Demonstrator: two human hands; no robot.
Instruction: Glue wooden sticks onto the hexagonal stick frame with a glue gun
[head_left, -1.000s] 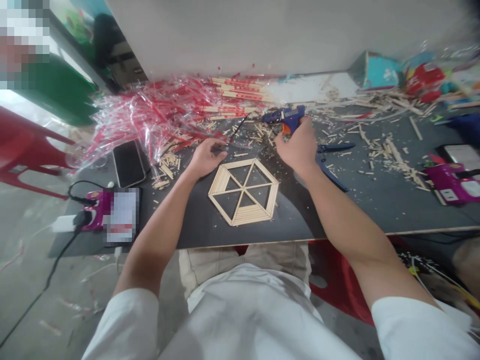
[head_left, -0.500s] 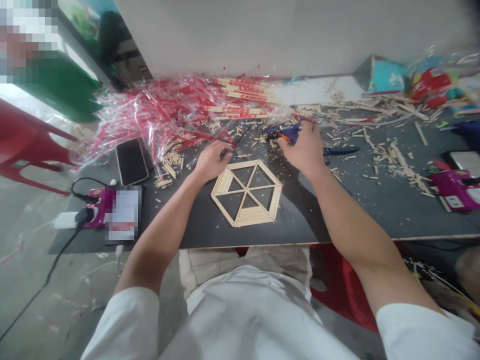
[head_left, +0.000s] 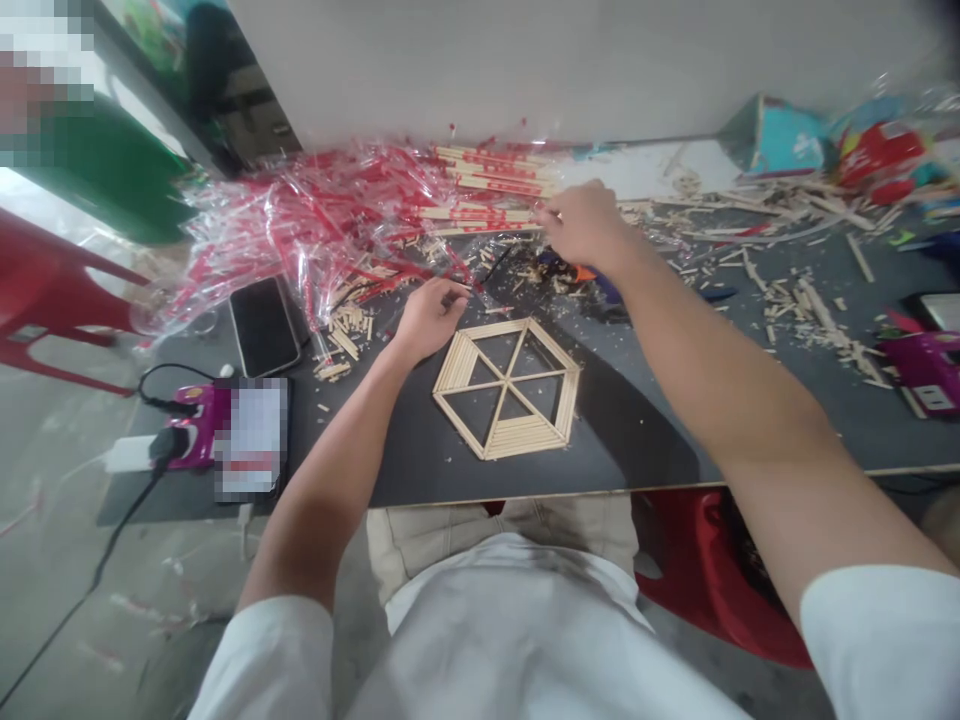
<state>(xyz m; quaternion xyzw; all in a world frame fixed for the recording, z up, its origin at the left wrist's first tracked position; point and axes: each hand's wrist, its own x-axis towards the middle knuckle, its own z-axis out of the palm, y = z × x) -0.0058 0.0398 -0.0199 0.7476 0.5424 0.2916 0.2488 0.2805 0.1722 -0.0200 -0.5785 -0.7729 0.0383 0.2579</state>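
Observation:
A hexagon of glued wooden sticks (head_left: 508,385) with six spokes lies flat on the dark table (head_left: 645,440). My left hand (head_left: 427,318) rests just beyond the hexagon's upper left edge, fingers curled and pinched on a short thin stick. My right hand (head_left: 581,222) reaches far across the table to the wrapped chopsticks (head_left: 487,185) near the wall, its fingers closed at their ends. A blue glue gun (head_left: 577,272) lies on the table, partly hidden under my right wrist.
Red and clear plastic wrappers (head_left: 300,225) pile up at the back left. A black phone (head_left: 262,325) and a purple charger (head_left: 191,430) lie left. Cut stick scraps (head_left: 810,300) litter the right side, with another purple device (head_left: 926,370) at the edge.
My right hand let go of the glue gun, which now lies on the table, and moved up and left to the wrapped chopsticks. My left hand stayed by the hexagon.

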